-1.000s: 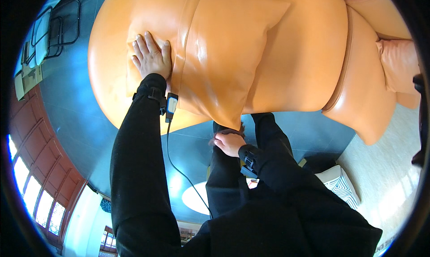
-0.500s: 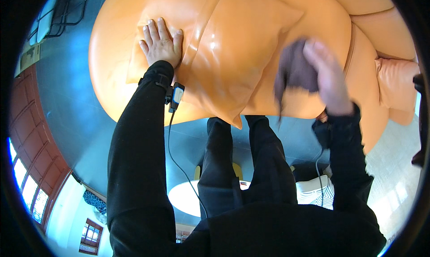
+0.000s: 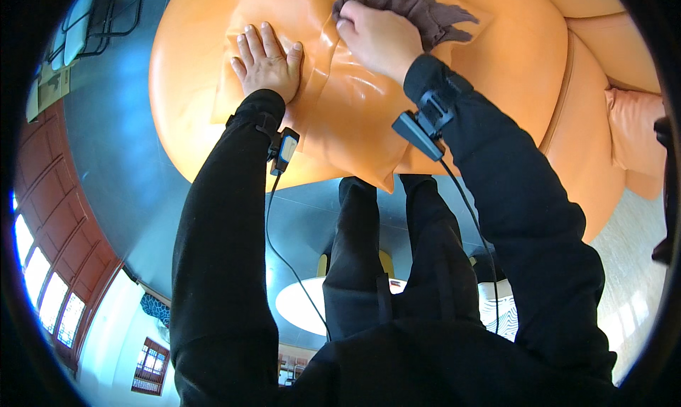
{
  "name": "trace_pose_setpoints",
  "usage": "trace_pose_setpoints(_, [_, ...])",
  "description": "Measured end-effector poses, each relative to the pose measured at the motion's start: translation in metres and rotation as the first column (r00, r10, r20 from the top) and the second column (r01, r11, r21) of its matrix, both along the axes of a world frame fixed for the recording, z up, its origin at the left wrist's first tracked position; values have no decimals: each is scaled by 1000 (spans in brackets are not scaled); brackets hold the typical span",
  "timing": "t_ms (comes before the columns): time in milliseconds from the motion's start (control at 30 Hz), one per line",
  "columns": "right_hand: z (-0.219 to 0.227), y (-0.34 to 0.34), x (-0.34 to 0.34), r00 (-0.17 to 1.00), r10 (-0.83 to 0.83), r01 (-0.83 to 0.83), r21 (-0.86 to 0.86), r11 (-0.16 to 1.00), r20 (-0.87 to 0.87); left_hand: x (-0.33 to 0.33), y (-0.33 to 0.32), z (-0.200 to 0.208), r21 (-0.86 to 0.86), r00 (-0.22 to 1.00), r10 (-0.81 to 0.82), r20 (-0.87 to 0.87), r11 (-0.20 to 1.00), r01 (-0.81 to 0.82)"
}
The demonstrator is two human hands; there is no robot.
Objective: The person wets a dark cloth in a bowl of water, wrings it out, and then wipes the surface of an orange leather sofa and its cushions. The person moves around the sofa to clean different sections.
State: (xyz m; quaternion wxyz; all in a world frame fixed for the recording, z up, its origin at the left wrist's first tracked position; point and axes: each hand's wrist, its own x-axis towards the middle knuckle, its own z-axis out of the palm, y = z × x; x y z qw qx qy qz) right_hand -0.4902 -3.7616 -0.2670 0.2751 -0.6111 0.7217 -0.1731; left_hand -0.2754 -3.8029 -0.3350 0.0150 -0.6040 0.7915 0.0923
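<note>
An orange leather-like cushion (image 3: 362, 134) lies on a big rounded orange sofa seat (image 3: 188, 88). My left hand (image 3: 272, 68) rests flat on the cushion's left part, fingers spread, holding nothing. Toward the cushion's far right, my right hand (image 3: 379, 39) is closed on a dark brown cloth (image 3: 433, 17). The cloth is bunched at the fingers, and its loose end spreads over the cushion's far right corner. Part of the cloth is covered by my right hand.
A second orange cushion (image 3: 631, 130) sits at the right on the sofa. Behind my legs stands a white round table (image 3: 298, 308). A light blue folding chair (image 3: 74, 27) is at the far left on the grey floor. Cables hang from both wrist devices.
My right hand has swung left and farther away with the brown cloth, from raised above the seat's right side down onto the cushion. My left hand stays pressed on the cushion.
</note>
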Motion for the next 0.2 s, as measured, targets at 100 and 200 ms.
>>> trace_pose_setpoints(100, [17, 18, 11, 995, 93, -93, -19, 996, 40, 1, -2, 1, 40, 1000, 18, 10, 999, -18])
trace_pose_setpoints(200, [22, 36, 25, 975, 224, -223, 88, 971, -5, -1, -1, 4, 51, 1000, 9, 3, 999, -9])
